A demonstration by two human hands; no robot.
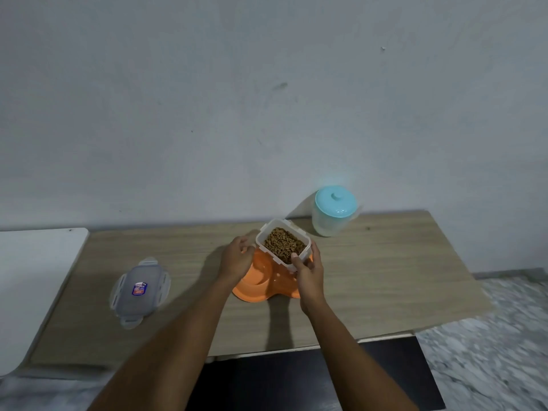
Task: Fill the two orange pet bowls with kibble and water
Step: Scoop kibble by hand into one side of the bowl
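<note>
Kibble tub (283, 244) held over orange bowls (261, 280) on worktop (370, 277); right hand (310, 277) fingers clamped on its near corner, left hand (237, 258) fingers curled beside it, contact unclear. Tip slowly toward 1 bowl; kibble likely rushes.

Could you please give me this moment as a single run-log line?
right hand: holds open kibble container over orange pet bowls | left hand: beside container | bowls: kibble not visible | lid: on table
</note>
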